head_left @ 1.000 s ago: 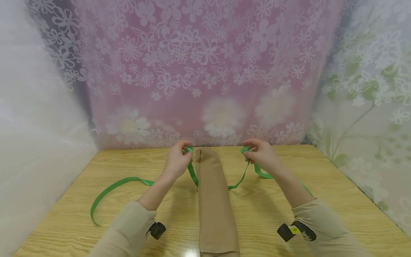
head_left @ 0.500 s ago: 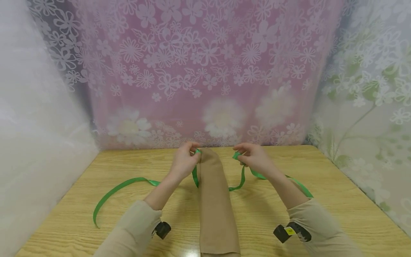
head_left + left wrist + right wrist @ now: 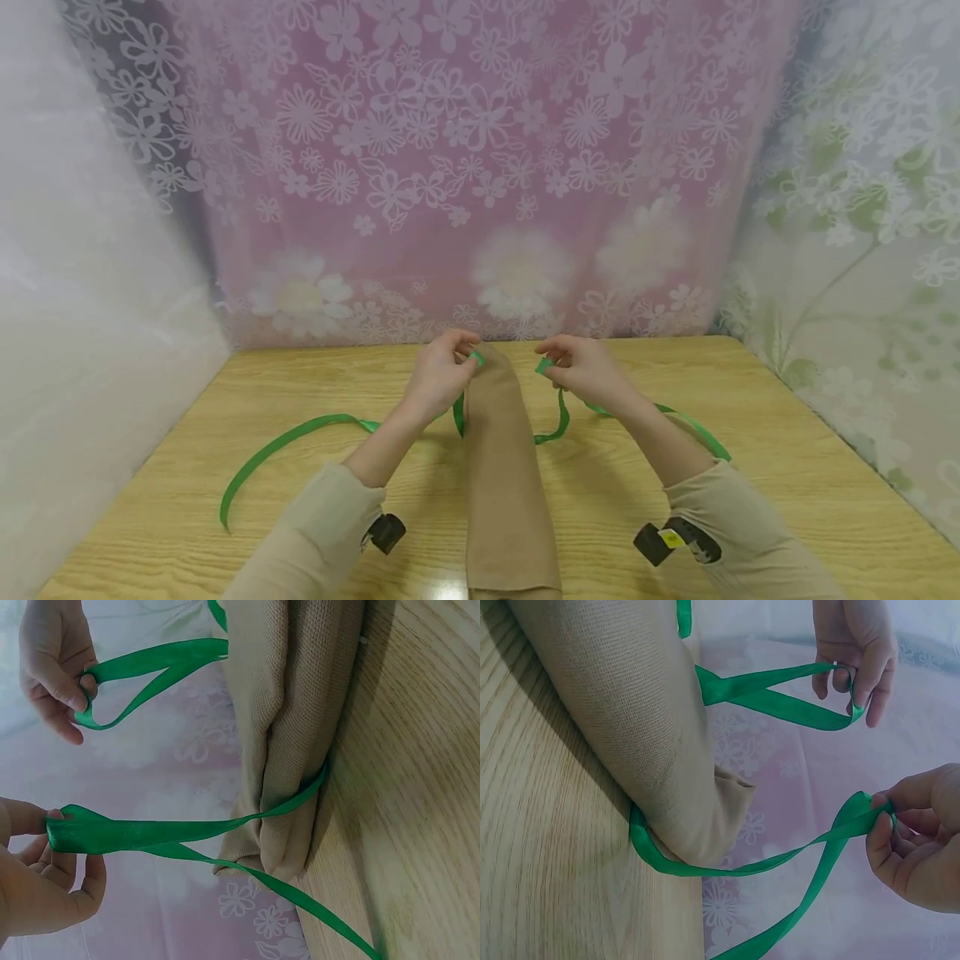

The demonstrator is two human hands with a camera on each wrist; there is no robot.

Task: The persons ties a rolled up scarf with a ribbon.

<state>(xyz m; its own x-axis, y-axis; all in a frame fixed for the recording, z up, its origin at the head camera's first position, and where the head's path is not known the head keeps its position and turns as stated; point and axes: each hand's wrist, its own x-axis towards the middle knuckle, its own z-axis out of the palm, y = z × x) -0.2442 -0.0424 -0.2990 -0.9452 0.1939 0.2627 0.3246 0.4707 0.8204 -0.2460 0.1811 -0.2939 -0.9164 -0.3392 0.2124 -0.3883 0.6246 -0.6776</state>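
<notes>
A long folded bundle of tan cloth [image 3: 506,500] lies lengthwise on the wooden table. The green ribbon [image 3: 165,832] passes beneath it near its far end and comes up on both sides. My left hand [image 3: 442,371] pinches a loop of ribbon between thumb and fingers, just left of the cloth and above the table. On the other side, my right hand [image 3: 588,371] pinches a second loop the same way. In the right wrist view the ribbon [image 3: 682,862] bends round the cloth's lower edge. Both loops stand apart from each other, with the cloth between and below them.
One loose ribbon tail curves over the table [image 3: 165,500] at the left; another runs behind the right forearm. A pink flowered curtain [image 3: 480,167] hangs behind the table's far edge, with pale sheets [image 3: 862,250] at the sides. Each sleeve carries a black wrist camera [image 3: 386,533].
Both hands have moved inward, toward each other, carrying their ribbon loops closer to the cloth. The right-hand ribbon hangs slacker, and the cloth has stayed nearly in place.
</notes>
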